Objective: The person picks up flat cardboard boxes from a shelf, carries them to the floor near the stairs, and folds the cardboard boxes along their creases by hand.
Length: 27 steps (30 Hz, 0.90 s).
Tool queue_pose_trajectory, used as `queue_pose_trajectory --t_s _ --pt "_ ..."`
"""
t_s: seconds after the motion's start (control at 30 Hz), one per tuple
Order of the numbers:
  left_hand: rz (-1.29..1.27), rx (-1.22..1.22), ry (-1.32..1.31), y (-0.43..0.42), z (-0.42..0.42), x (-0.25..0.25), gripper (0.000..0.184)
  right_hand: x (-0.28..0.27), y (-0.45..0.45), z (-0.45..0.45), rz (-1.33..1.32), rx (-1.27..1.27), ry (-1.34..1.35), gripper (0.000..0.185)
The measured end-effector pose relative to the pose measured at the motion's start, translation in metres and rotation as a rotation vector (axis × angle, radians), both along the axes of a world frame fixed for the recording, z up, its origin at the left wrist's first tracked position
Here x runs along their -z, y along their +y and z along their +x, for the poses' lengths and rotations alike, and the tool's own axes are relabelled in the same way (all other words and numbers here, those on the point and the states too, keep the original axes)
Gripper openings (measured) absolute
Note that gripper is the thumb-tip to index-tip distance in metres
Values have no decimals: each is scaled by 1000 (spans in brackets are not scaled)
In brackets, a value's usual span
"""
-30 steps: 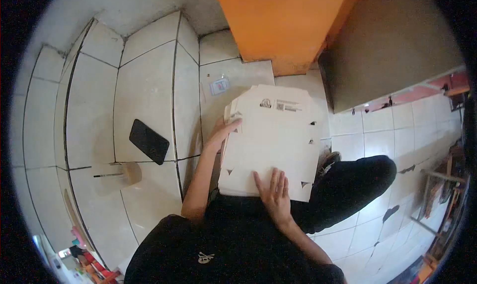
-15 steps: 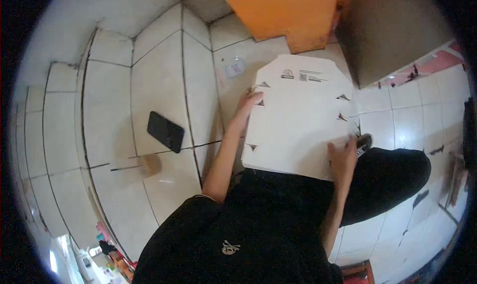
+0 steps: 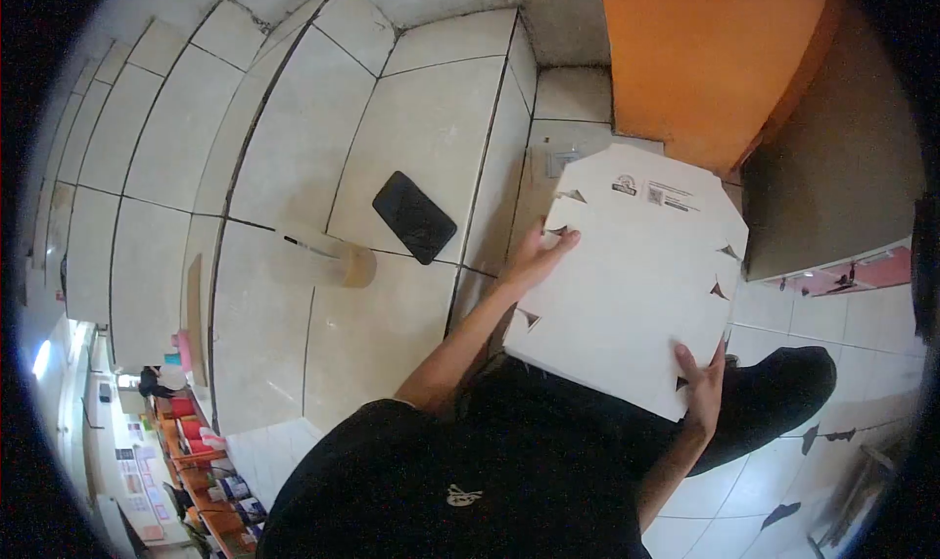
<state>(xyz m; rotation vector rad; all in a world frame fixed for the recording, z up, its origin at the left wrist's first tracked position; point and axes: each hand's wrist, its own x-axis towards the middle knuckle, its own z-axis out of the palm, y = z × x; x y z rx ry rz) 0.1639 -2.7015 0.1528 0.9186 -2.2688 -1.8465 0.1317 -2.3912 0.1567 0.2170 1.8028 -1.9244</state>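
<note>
A white cardboard box point(image 3: 627, 275), flat with cut-off corners and small triangular openings along its sides, rests over my lap. Printed text and a square code show near its far end. My left hand point(image 3: 541, 256) grips the left edge, with the thumb on top beside one opening. At the near right corner, my right hand point(image 3: 705, 383) holds the other edge, thumb on the top face. The fingers of both hands are partly hidden beyond the edges.
On the tiled step to my left lie a black phone point(image 3: 415, 216) and a cup with a light brown drink point(image 3: 358, 264). An orange panel point(image 3: 715, 60) and a grey surface point(image 3: 842, 148) rise ahead. A small clear packet point(image 3: 561, 162) lies behind the box.
The view has swung left, so everything appears shifted right and the box looks turned. My right hand now clasps the near right corner more plainly; my left hand still holds the left edge.
</note>
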Motion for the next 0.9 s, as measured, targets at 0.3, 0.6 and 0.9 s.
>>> queue_pose_trajectory --t_s 0.3,0.6,0.9 --pt "-128 385 -463 13 6 17 58 17 16 19 105 5 -22 68" --pt "-200 -63 -278 13 5 84 56 11 4 16 -42 108 -69 62" --pt "-285 -133 -340 8 -25 29 58 -23 -22 -6 123 104 -52 65"
